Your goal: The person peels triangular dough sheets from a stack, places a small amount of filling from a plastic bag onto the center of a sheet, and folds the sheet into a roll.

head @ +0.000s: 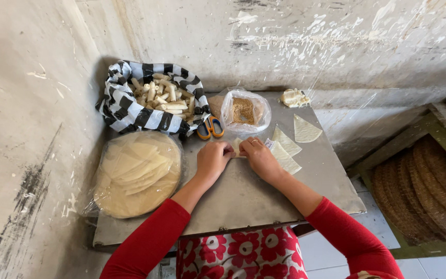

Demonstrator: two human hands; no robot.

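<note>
**Two hands folding a pastry sheet at a corner table**

The left hand and the right hand met at the middle of the grey metal table, and both pinched one small pale wrapper piece between their fingertips. The piece lay flat on the table, just in front of the orange-handled scissors. It was mostly hidden by the fingers, so its exact shape could not be told; it looked like it was being folded or rolled.

The supplies stood in a half circle about the hands, probably so each was within easy reach. To the left was a stack of round wrapper sheets in clear plastic. Behind it, a black-and-white striped bag held many finished white rolls. A clear bag with brown filling sat just behind the hands. To the right lay cut triangular sheets, ready and spread apart, and a pale lump near the wall.
</note>
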